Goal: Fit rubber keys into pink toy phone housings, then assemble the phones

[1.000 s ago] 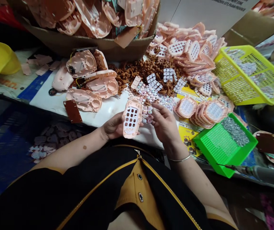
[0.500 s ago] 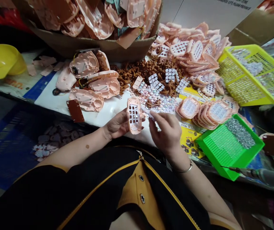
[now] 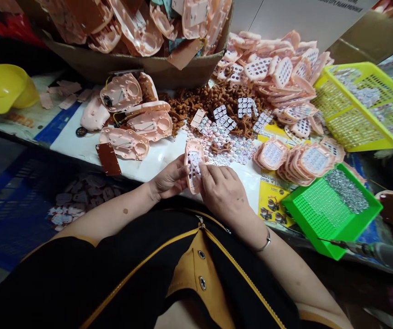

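Observation:
My left hand grips a pink plastic shell by its left side, above the table's front edge. The shell is upright, with rows of holes facing me. Over its upper holes lies a pale button sheet. The fingers of my right hand are closed at the shell's right side and reach the sheet; the fingertips are partly hidden. Just behind the shell spreads a pile of small white buttons, with brown pieces heaped further back.
Stacked pink shells stand right of my hands, beside a green basket of screws and a tool. A yellow basket is at the back right. Wired shells lie left, below a cardboard box.
My right hand has moved left to the shell, bringing the pale button sheet from beside it onto its holes. My left hand still grips the shell, now shifted slightly right.

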Tool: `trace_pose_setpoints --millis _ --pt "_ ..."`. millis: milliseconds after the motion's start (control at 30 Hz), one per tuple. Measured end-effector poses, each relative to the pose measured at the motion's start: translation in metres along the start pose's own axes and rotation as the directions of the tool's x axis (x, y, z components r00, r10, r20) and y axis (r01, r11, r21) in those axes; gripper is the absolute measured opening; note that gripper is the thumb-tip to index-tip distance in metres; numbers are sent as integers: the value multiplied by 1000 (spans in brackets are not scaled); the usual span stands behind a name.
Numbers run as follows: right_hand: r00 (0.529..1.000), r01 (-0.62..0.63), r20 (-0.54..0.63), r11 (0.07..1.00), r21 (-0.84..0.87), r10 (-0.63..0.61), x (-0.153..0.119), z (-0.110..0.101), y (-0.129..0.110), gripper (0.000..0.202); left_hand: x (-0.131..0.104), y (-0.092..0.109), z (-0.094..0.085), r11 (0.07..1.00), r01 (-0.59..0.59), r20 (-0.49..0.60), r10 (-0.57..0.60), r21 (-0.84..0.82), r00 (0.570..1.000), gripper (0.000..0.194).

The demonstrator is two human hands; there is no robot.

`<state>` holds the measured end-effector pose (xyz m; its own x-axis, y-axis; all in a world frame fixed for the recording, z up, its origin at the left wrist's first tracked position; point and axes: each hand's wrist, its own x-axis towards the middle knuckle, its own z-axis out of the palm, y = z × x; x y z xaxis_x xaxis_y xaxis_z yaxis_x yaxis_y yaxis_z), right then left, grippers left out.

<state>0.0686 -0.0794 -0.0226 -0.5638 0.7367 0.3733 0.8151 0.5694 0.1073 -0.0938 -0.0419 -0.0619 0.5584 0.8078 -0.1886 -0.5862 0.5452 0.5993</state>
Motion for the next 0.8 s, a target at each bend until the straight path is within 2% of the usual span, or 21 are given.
trace_pose_setpoints --millis 100,233,400,600,800 --pt "1000 -3 31 999 -49 5 2 -5 -4 34 0 -1 -1 1000 -1 -4 1 -2 1000 75" --pt "999 32 40 999 13 -33 4 -5 -2 36 0 -1 -4 1000 29 37 -30 11 999 71" --pt "997 69 9 990 119 -71 1 -2 7 58 1 0 -4 997 43 47 -40 -68 998 64" --pt "997 67 -48 979 190 -59 -10 5 5 70 1 -3 -7 996 70 39 -68 -47 997 69" --pt "1000 8 -7 986 164 -7 -6 8 -2 77 2 -4 -5 999 32 79 -31 -18 996 68"
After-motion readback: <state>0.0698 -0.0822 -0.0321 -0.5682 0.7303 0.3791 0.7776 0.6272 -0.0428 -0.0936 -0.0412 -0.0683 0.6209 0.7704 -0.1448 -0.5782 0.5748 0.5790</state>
